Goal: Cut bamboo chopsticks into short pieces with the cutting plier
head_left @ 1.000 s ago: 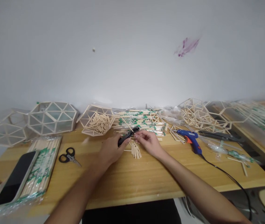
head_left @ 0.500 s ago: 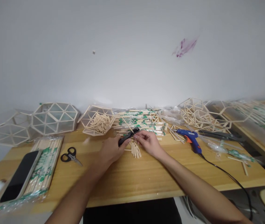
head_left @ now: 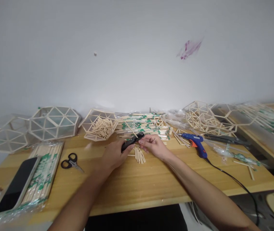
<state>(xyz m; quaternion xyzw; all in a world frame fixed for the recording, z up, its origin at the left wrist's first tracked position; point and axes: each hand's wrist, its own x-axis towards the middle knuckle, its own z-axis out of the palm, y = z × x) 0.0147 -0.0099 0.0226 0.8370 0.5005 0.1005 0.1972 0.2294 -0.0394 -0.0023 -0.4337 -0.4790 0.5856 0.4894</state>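
Against a white wall, the desk [head_left: 137,189] carries cut sticks [head_left: 139,155]. Just above them, black cutters [head_left: 132,141] are gripped by the left hand [head_left: 114,155]; a thin stick [head_left: 130,129] is pinched by the right hand [head_left: 154,146], both forearms outstretched.

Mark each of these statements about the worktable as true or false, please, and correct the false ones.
1. The left hand holds a black cutter. True.
2. The blue glue gun is in the right hand. False: it lies on the table, right of that hand, which meets the cutter's tip.
3. The black scissors lie left of both hands. True.
4. The phone stands upright against the wall. False: it lies flat on a packet of sticks at the left.
5. A small heap of cut sticks lies under the hands. True.
6. The open frame holding short sticks sits at the table's front edge. False: it is at the back, by the wall.
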